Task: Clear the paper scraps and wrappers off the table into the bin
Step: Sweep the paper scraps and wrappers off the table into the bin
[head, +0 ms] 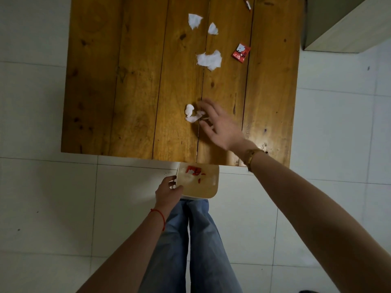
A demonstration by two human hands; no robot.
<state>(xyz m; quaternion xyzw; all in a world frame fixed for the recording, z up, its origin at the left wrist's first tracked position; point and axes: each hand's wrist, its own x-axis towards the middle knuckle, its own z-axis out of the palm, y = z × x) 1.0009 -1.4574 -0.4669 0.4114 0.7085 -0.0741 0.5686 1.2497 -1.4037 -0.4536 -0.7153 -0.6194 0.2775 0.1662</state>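
Note:
A wooden table [127, 92] carries white paper scraps: a crumpled one [191, 114] near the middle, a larger one [209, 60] farther back, and two small ones [194, 20] [212, 28] at the far side. A red wrapper [240, 52] lies to the right of them, and a thin red-and-white wrapper [247, 3] at the far edge. My right hand [220, 123] hovers with fingers spread, fingertips at the crumpled scrap. My left hand [168, 192] grips the left rim of a small beige bin [209, 187] held just under the table's near edge; red wrapper bits lie inside.
White tiled floor surrounds the table. A pale cabinet [342, 24] stands at the top right, beyond the table's right edge. My legs in blue jeans [194, 240] are below the bin.

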